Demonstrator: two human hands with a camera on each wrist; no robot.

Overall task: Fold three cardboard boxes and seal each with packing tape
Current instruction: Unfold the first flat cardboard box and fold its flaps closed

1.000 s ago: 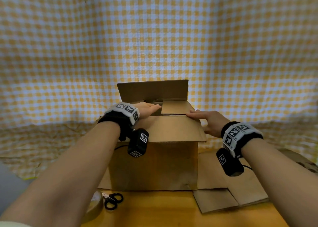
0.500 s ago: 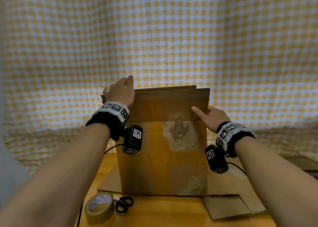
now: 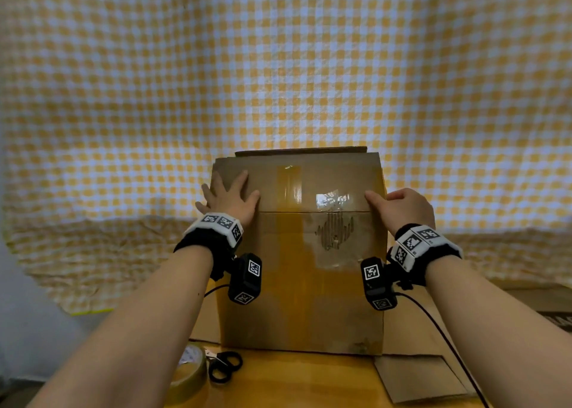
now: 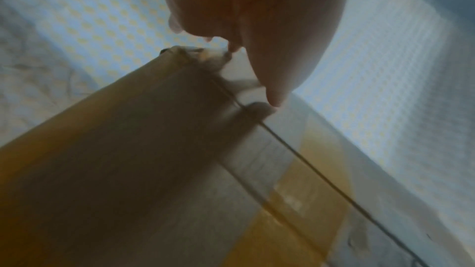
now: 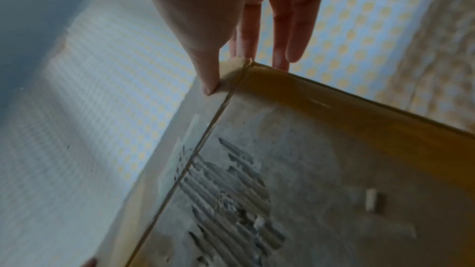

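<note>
A brown cardboard box [image 3: 301,284] stands on the wooden table, tipped so its closed flap face looks at me. The flap seam [image 3: 309,212] runs across that face, with old shiny tape and a torn patch [image 3: 334,231] beside it. My left hand [image 3: 235,191] lies flat with spread fingers on the upper flap near the left edge. My right hand [image 3: 390,202] grips the box's right edge, thumb on the front face, fingers round the side. The right wrist view shows the thumb [image 5: 209,80] pressing the flap corner of the box [image 5: 308,170]. In the left wrist view the thumb [image 4: 275,96] touches the box [image 4: 154,149] at the seam.
A roll of packing tape [image 3: 188,367] and black scissors [image 3: 224,366] lie at the front left of the table. Flattened cardboard [image 3: 418,376] lies under and to the right of the box. A yellow checked cloth [image 3: 278,67] hangs behind.
The box went from upright with its flaps being folded to tipped with the closed flaps facing me. My left hand slid from the top left corner down onto the upper flap.
</note>
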